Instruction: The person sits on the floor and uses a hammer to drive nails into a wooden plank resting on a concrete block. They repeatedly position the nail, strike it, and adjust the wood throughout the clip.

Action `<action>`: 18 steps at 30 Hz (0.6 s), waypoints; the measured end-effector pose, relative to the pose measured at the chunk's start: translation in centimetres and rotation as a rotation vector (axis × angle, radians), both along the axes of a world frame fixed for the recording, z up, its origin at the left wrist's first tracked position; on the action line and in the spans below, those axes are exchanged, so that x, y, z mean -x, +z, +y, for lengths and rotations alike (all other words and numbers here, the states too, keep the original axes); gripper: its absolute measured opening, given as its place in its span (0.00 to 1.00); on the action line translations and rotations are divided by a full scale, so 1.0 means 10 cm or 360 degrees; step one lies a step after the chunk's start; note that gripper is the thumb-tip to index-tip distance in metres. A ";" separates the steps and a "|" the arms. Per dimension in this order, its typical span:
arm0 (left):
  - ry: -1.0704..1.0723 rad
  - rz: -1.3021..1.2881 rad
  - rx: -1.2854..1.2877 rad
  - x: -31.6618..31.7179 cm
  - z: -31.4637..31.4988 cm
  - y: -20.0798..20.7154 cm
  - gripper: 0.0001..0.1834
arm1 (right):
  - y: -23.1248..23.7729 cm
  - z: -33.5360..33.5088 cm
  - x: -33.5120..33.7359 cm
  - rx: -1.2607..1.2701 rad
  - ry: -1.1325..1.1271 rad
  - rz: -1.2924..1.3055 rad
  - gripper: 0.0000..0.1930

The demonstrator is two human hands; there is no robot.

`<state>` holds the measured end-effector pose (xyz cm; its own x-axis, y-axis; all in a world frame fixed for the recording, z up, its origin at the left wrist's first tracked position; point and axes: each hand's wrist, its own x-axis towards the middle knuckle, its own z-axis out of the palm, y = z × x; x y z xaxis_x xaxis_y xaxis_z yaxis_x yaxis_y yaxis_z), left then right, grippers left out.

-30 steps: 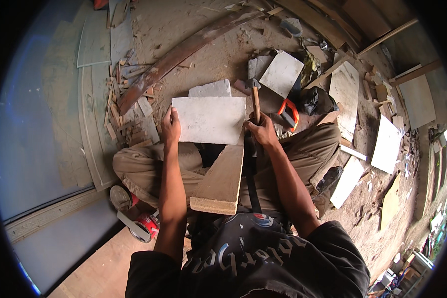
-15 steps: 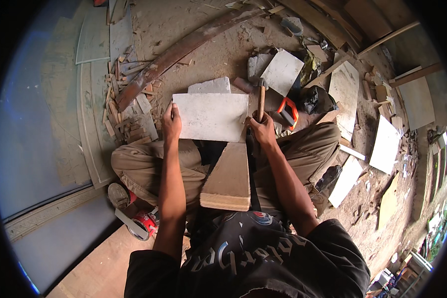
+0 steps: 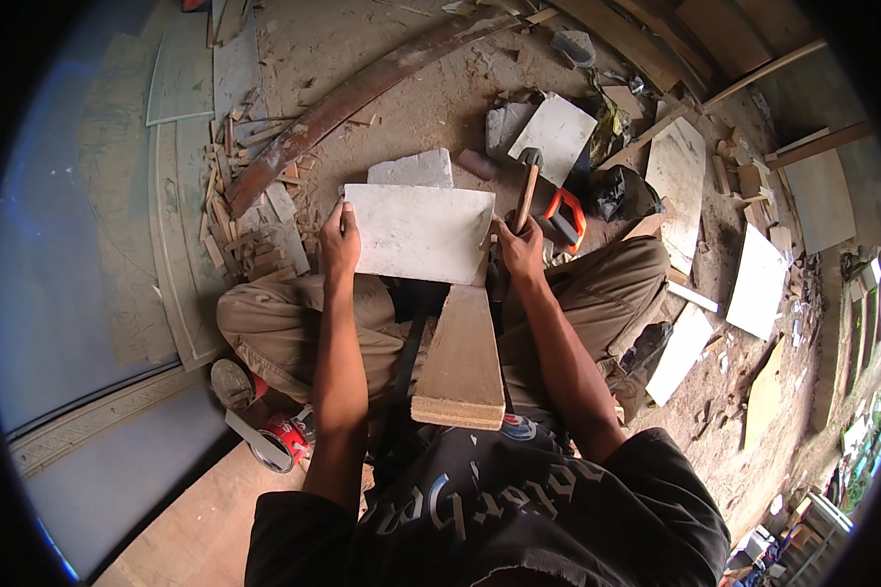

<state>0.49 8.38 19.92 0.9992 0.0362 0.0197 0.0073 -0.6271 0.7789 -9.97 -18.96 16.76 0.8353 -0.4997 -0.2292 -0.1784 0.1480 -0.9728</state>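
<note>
A white rectangular panel (image 3: 421, 235) with scuffs lies across in front of me, over my lap. My left hand (image 3: 340, 243) is closed around its left edge, thumb on top. At its right edge my right hand (image 3: 521, 252) is closed on a hammer (image 3: 527, 194), whose dark head points away from me and leans right. The right fingers also touch the panel's corner. A long tan wooden board (image 3: 460, 362), seemingly layered, runs from under the panel toward my chest; how the two meet is hidden.
Beyond the panel lie a grey block (image 3: 411, 169) and a brown cylinder (image 3: 477, 164). An orange-handled tool (image 3: 568, 220) and a black bag (image 3: 625, 196) are right of my hand. Wood scraps (image 3: 264, 259) pile at left, near a curved beam (image 3: 352, 93). Pale panels (image 3: 757, 284) lie at right.
The wooden board's near end has swung right and come slightly closer to me. The panel has shifted a little right and tilted. The hammer's head has tipped to the right.
</note>
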 end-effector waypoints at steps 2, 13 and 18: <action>0.0017 -0.0032 -0.0014 0.01 0.01 0.00 0.25 | 0.11 0.00 0.00 -0.0060 0.0010 0.0077 0.09; -0.0221 0.0151 -0.0303 0.08 -0.04 -0.11 0.25 | 0.04 -0.27 -0.11 -0.0109 -0.0219 0.0213 0.23; -0.0164 0.0125 -0.0251 0.04 0.07 -0.34 0.23 | 0.28 -0.33 -0.10 -0.0165 -0.0225 0.0261 0.21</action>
